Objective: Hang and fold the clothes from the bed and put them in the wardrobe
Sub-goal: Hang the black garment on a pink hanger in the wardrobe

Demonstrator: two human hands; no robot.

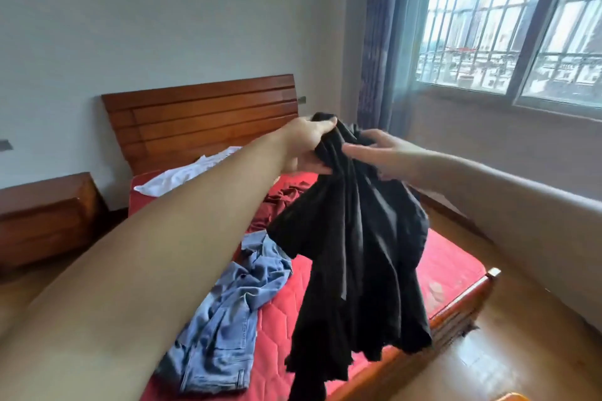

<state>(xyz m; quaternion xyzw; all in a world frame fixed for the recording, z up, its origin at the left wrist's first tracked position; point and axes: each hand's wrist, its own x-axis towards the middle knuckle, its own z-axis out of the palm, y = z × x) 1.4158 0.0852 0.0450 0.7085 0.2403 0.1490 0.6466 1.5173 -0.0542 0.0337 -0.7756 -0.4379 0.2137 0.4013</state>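
A black garment (355, 254) hangs bunched in the air above the bed (449, 264), which has a red quilted mattress. My left hand (306, 146) grips its top, fingers curled round the gathered cloth. My right hand (381, 153) is beside it with fingers spread, touching the upper folds of the black cloth. On the mattress lie blue denim jeans (224, 319), a dark red garment (280, 202) and a white garment (189, 172) near the headboard.
A wooden headboard (202, 120) stands against the far wall, with a wooden nightstand (45, 215) to its left. A barred window (511, 19) and dark curtain (381, 36) are on the right. Wooden floor (508, 352) runs along the bed's right side.
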